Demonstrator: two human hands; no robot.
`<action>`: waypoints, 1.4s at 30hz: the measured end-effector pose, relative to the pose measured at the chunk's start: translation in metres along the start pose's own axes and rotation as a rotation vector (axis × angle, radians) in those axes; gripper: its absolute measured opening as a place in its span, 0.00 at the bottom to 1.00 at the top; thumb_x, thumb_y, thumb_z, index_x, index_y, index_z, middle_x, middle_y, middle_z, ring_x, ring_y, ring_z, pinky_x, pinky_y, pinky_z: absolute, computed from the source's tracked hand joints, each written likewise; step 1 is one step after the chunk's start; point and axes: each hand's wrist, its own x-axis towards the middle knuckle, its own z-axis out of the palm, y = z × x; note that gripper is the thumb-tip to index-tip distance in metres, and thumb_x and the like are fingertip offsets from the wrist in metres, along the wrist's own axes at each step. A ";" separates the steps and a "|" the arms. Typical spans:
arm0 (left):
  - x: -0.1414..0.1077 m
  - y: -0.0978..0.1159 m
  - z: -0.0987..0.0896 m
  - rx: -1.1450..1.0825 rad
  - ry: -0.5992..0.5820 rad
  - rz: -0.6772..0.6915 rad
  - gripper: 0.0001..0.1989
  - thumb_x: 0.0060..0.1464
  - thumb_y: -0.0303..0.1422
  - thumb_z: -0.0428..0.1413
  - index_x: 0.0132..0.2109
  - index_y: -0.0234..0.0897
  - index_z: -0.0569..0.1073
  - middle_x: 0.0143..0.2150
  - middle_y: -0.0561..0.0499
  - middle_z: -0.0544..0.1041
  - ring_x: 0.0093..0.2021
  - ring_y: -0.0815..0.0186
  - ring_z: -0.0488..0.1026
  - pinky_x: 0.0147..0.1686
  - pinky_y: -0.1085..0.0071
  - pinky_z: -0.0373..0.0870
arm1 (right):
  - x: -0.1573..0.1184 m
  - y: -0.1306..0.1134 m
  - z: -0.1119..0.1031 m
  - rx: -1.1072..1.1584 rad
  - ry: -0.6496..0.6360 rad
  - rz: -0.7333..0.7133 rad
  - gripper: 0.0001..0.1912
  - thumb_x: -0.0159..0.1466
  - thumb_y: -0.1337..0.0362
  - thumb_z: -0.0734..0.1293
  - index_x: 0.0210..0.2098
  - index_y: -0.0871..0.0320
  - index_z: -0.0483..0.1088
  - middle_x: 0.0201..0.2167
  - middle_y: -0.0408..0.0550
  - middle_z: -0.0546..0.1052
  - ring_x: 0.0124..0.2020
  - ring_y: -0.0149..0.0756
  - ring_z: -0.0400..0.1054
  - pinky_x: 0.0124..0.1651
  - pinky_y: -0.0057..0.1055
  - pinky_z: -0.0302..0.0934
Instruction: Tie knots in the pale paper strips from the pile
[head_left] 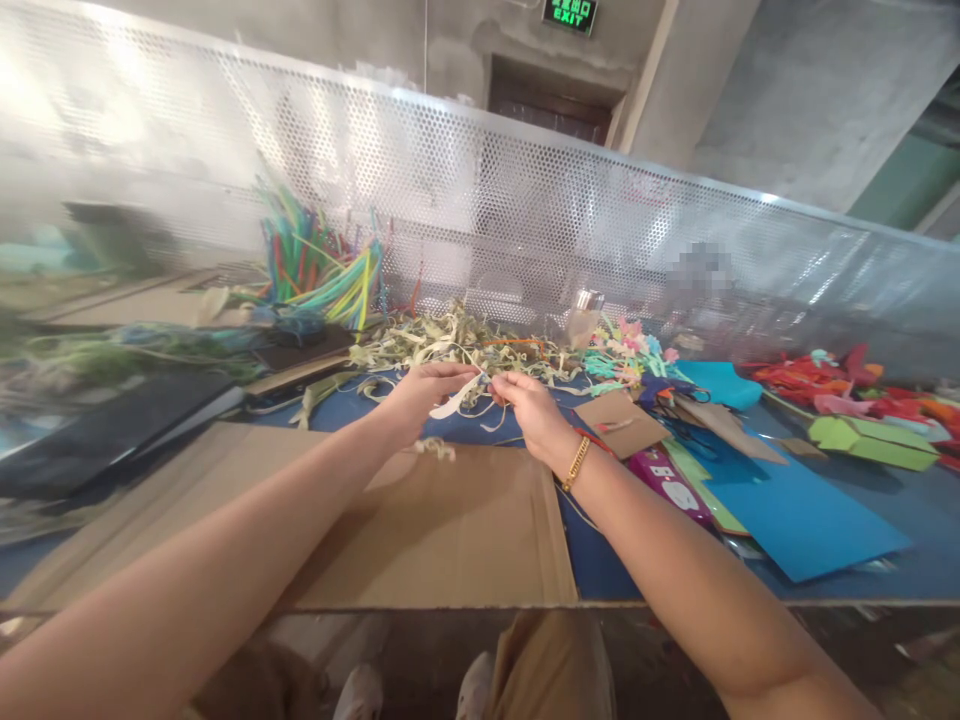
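Both my hands are raised over the blue table, fingertips almost meeting. My left hand [421, 397] pinches a pale green strip [452, 402] that hangs below its fingers. The fingers of my right hand [527, 402] are pinched together at the strip's other end, beside a thin stem. A tangled pile of similar pale strips [420, 338] lies just behind the hands. Under my forearms is a flat brown cardboard sheet [450, 530], with a small curled scrap [436, 448] near its far edge.
Colourful pipe cleaners [322, 260] stand at the back left, near a black folder [127, 425]. To the right are pastel paper flowers [634, 350], a blue sheet [810, 515], a purple package [667, 485], a green box [870, 441] and red pieces [810, 380]. A perforated metal screen [525, 210] runs behind.
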 end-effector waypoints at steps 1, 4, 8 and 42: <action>0.000 -0.001 0.000 -0.017 -0.023 -0.008 0.18 0.38 0.38 0.66 0.38 0.32 0.79 0.31 0.45 0.79 0.28 0.66 0.72 0.27 0.71 0.64 | 0.000 0.000 0.001 0.030 -0.009 0.017 0.13 0.53 0.57 0.67 0.20 0.58 0.64 0.19 0.39 0.65 0.25 0.28 0.56 0.32 0.28 0.50; 0.003 -0.007 0.000 0.005 -0.012 -0.004 0.14 0.41 0.37 0.65 0.34 0.33 0.78 0.30 0.48 0.77 0.28 0.69 0.70 0.25 0.74 0.61 | 0.000 0.000 0.002 0.072 0.002 0.038 0.13 0.52 0.58 0.67 0.18 0.57 0.63 0.19 0.39 0.64 0.25 0.28 0.54 0.33 0.29 0.49; 0.006 -0.012 -0.001 0.059 -0.004 0.005 0.12 0.43 0.38 0.65 0.32 0.34 0.77 0.28 0.51 0.75 0.25 0.72 0.67 0.23 0.75 0.57 | 0.000 0.003 0.002 0.053 0.022 0.030 0.13 0.52 0.57 0.67 0.19 0.57 0.63 0.18 0.38 0.63 0.24 0.28 0.53 0.32 0.29 0.48; -0.002 0.000 0.006 -0.193 -0.065 -0.266 0.03 0.48 0.21 0.57 0.28 0.29 0.74 0.23 0.51 0.70 0.19 0.78 0.64 0.17 0.84 0.60 | 0.005 0.012 -0.001 0.048 0.019 0.049 0.15 0.51 0.53 0.69 0.20 0.57 0.65 0.18 0.38 0.64 0.25 0.28 0.55 0.33 0.29 0.49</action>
